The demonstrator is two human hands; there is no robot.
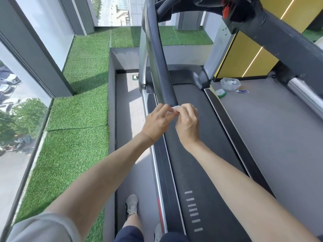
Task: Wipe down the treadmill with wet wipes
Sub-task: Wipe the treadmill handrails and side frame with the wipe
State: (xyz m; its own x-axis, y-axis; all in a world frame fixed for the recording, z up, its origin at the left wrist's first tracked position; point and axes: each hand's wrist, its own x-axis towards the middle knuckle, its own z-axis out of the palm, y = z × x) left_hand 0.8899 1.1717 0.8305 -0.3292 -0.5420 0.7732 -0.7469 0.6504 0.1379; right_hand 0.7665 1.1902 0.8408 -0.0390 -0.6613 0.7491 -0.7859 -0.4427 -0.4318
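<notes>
My left hand [158, 122] and right hand [187, 120]: both pinch one small crumpled white wet wipe [176, 108] | just below matte black rounded handrail [158, 58] end | ribbed dark treadmill belt [201, 172] beneath.

Mostly hidden: small white wipe [176, 108], pinched between left hand [157, 122] and right hand [187, 124]. Top edge cuts off black treadmill console [201, 4]. Labels on green-white round pack [220, 93] and blue-white tube [242, 91] too small to read.
</notes>
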